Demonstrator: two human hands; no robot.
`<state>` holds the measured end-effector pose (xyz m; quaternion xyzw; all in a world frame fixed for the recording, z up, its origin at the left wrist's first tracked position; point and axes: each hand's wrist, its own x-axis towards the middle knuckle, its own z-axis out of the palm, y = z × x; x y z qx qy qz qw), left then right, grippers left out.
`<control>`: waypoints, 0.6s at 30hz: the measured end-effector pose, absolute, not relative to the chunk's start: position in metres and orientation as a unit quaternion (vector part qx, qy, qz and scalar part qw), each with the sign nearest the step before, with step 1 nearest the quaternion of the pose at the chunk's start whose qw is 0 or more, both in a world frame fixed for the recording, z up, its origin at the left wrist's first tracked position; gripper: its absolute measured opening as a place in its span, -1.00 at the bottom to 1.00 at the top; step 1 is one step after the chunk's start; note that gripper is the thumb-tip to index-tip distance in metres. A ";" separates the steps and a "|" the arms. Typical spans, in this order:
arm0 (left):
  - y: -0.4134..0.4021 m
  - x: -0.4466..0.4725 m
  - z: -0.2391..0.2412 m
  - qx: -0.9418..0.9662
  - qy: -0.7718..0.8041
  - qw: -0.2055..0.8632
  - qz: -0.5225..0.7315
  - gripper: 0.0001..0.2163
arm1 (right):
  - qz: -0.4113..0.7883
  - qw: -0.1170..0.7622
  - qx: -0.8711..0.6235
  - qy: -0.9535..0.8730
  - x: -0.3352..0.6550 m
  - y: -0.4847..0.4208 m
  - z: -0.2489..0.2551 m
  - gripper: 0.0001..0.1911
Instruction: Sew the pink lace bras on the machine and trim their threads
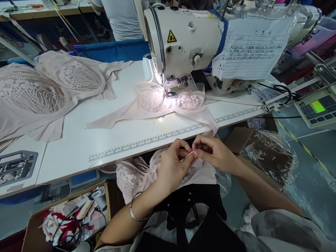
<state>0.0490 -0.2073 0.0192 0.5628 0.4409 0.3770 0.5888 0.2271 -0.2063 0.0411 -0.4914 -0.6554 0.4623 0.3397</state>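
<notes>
My left hand [175,164] and my right hand [211,152] meet just off the table's front edge, fingertips pinched on the edge of a pale pink lace bra [133,176]. That bra lies across my lap, and my left hand and forearm hide part of it. Another pale pink bra [151,99] is spread on the table under the lit needle of the sewing machine [189,42]. One of its wings hangs over the table edge, just above my right hand.
More bras [34,94] are piled on the left of the table [70,147]. A box of scraps [107,199] stands below left, and a plastic-covered carton [262,154] at right. A control panel [317,106] juts in at far right. A person [123,21] stands behind.
</notes>
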 end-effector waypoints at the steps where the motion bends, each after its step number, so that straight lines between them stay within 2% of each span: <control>1: -0.208 0.048 0.019 0.585 0.438 0.571 0.374 -0.82 | 0.445 0.341 -0.493 -0.666 0.226 -0.207 0.043 -0.62; 3: -0.208 0.041 0.017 0.645 0.432 0.507 0.374 -0.90 | 0.384 0.364 -0.511 -0.677 0.227 -0.211 0.048 -0.69; 5: -0.206 0.028 0.012 0.724 0.420 0.395 0.379 -0.97 | 0.309 0.403 -0.533 -0.677 0.232 -0.217 0.053 -0.78; 7: -0.204 0.013 0.006 0.790 0.396 0.290 0.368 -0.95 | 0.251 0.439 -0.540 -0.673 0.240 -0.224 0.058 -0.84; 9: -0.202 -0.001 -0.002 0.826 0.374 0.243 0.345 -0.95 | 0.213 0.460 -0.537 -0.675 0.248 -0.231 0.060 -0.86; 13: -0.203 -0.018 -0.016 0.805 0.377 0.308 0.340 -0.91 | 0.197 0.508 -0.525 -0.654 0.261 -0.240 0.053 -0.89; 18: -0.211 -0.020 -0.022 0.678 0.431 0.430 0.412 -0.95 | 0.262 0.585 -0.489 -0.592 0.264 -0.237 0.039 -0.88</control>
